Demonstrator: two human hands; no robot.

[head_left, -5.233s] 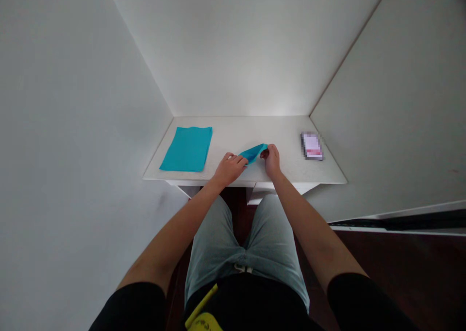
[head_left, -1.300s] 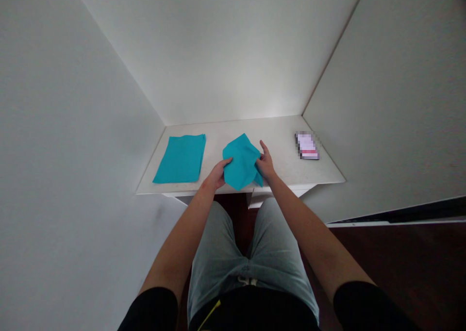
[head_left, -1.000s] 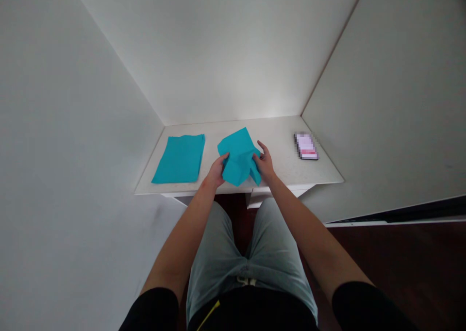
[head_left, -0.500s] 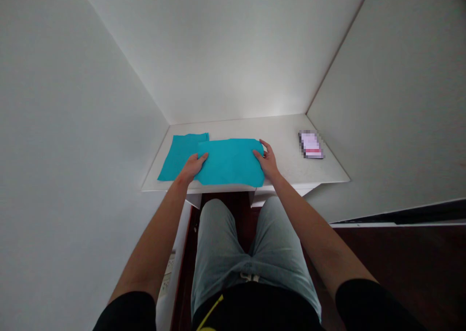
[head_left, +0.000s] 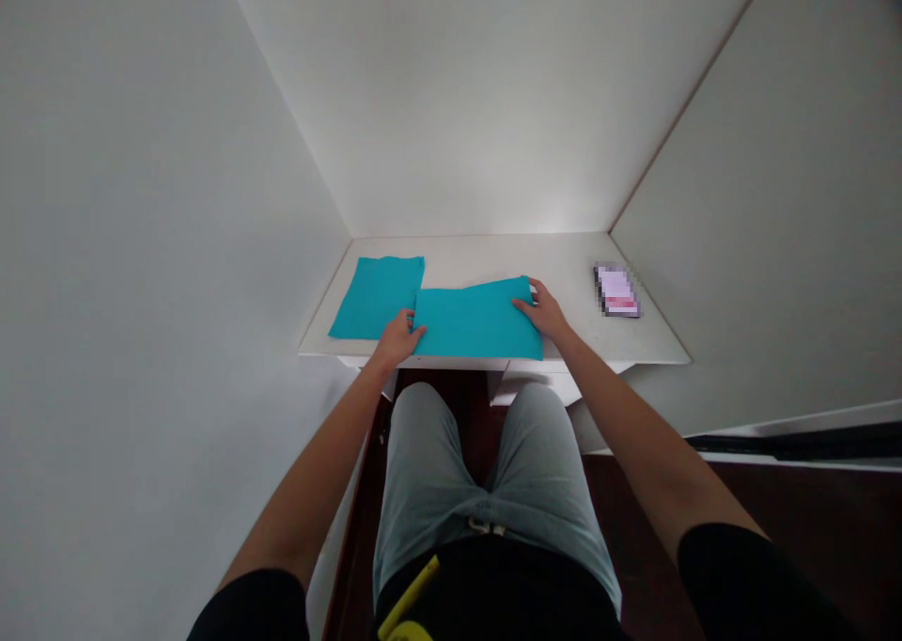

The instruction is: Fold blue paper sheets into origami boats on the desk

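A teal cloth [head_left: 475, 320] lies spread flat near the front edge of a small white table [head_left: 564, 265]. My left hand [head_left: 398, 336] rests on the cloth's left edge, fingers laid on the fabric. My right hand [head_left: 546, 308] touches its right edge, fingers stretched out. A second teal cloth [head_left: 377, 295], folded into a rectangle, lies to the left, its right side just under or against the spread one.
A phone [head_left: 616, 290] with a blurred screen lies at the table's right end. White walls close in on the left, back and right. My knees in grey shorts sit below the table's front edge, over a dark floor.
The small folded teal piece was opened up, lifted, then laid out flat on the table. Both hands moved apart to its left and right edges.
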